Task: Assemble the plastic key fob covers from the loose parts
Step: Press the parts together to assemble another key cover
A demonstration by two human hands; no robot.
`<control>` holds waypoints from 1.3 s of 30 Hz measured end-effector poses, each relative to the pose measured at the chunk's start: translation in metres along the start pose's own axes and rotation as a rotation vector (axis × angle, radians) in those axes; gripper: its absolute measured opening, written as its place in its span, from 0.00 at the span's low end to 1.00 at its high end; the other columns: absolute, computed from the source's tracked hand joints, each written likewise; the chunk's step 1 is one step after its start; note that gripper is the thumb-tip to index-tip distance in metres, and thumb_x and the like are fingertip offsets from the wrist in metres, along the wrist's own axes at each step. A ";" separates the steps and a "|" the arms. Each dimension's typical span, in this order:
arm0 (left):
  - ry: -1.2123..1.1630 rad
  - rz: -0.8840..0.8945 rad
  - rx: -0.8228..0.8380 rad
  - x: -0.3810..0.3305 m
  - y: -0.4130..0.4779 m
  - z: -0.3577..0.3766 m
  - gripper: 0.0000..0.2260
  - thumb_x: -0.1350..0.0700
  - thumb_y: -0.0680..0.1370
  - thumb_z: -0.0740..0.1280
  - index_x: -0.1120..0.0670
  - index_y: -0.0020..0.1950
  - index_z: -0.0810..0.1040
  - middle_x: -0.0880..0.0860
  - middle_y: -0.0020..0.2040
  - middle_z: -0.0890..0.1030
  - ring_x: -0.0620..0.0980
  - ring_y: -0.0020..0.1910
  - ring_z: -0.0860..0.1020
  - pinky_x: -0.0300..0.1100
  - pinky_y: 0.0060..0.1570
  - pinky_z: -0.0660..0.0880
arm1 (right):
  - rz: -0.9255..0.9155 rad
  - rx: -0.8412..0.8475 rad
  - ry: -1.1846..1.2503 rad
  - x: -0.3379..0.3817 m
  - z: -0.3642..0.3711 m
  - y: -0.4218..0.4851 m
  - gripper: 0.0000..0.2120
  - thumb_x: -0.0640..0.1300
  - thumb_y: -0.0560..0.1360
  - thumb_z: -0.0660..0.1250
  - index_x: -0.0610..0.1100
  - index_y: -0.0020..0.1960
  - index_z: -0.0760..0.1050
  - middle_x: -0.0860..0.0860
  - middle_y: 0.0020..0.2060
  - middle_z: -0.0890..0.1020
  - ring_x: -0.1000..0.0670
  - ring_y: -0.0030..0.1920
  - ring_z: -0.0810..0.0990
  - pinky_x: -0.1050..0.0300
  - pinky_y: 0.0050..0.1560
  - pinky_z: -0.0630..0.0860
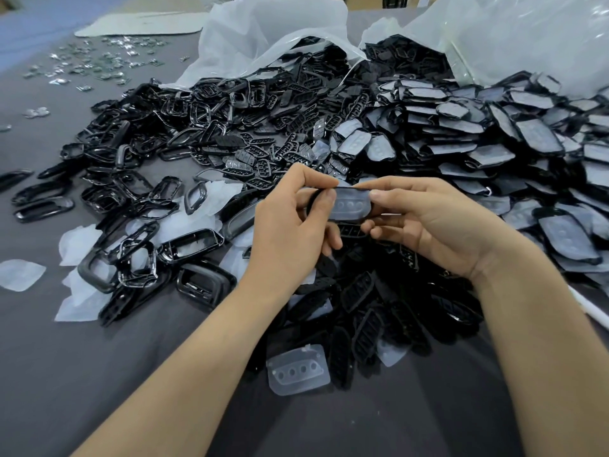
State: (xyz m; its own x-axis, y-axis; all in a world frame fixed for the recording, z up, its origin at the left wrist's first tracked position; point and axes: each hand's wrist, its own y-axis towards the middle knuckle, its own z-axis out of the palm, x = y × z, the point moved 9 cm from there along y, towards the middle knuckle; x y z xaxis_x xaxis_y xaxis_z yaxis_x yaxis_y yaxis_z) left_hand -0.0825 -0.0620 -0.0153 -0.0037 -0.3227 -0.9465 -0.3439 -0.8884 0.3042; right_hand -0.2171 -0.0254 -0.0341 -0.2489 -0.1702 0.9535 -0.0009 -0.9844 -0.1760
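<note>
Both hands hang above the heap: the left hand [290, 225] pinches the left end of the key fob cover [351, 204] and the right hand [435, 225] pinches the right end, each grip narrow and tight on it, its clear dimpled face up. Under the wrists lies a dark pile of button grids [379, 301]. Black frames [138, 199] crowd the left, film-faced covers [494, 143] stack up on the right, plastic bags [263, 37] behind. One clear insert [298, 369] lies between the forearms. Bare surface [82, 374] opens front-left.
</note>
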 end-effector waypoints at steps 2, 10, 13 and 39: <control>-0.002 0.002 0.007 -0.001 0.000 0.001 0.09 0.64 0.80 0.61 0.51 0.45 0.72 0.52 0.30 0.79 0.50 0.22 0.75 0.37 0.23 0.69 | -0.005 -0.010 -0.014 0.000 -0.001 0.000 0.07 0.35 0.74 0.66 0.41 0.44 0.83 0.44 0.38 0.83 0.51 0.33 0.81 0.64 0.33 0.77; -0.024 -0.012 0.067 0.002 -0.001 0.008 0.06 0.62 0.80 0.63 0.51 0.47 0.73 0.50 0.31 0.79 0.50 0.25 0.78 0.39 0.26 0.73 | -0.118 -0.128 -0.204 0.007 -0.007 0.001 0.07 0.30 0.72 0.68 0.41 0.43 0.78 0.48 0.29 0.81 0.52 0.28 0.80 0.64 0.30 0.76; 0.004 -0.023 0.118 0.005 -0.001 0.012 0.08 0.62 0.77 0.68 0.50 0.50 0.74 0.48 0.37 0.81 0.48 0.29 0.80 0.37 0.31 0.75 | -0.160 -0.149 -0.307 0.010 -0.005 0.001 0.06 0.30 0.73 0.68 0.40 0.43 0.77 0.48 0.29 0.81 0.52 0.28 0.80 0.64 0.29 0.75; 0.015 -0.071 0.206 0.007 -0.002 0.016 0.11 0.65 0.77 0.66 0.50 0.47 0.70 0.50 0.26 0.77 0.48 0.22 0.74 0.36 0.24 0.70 | -0.281 -0.119 -0.504 0.021 0.006 -0.001 0.06 0.32 0.73 0.69 0.41 0.46 0.78 0.48 0.29 0.80 0.52 0.27 0.77 0.62 0.29 0.75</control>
State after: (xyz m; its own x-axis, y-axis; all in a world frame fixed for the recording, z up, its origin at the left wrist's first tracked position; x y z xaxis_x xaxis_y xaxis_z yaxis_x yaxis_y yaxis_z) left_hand -0.0968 -0.0571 -0.0245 0.0403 -0.2679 -0.9626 -0.5273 -0.8240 0.2073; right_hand -0.2164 -0.0288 -0.0121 0.2675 0.0679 0.9612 -0.1165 -0.9879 0.1022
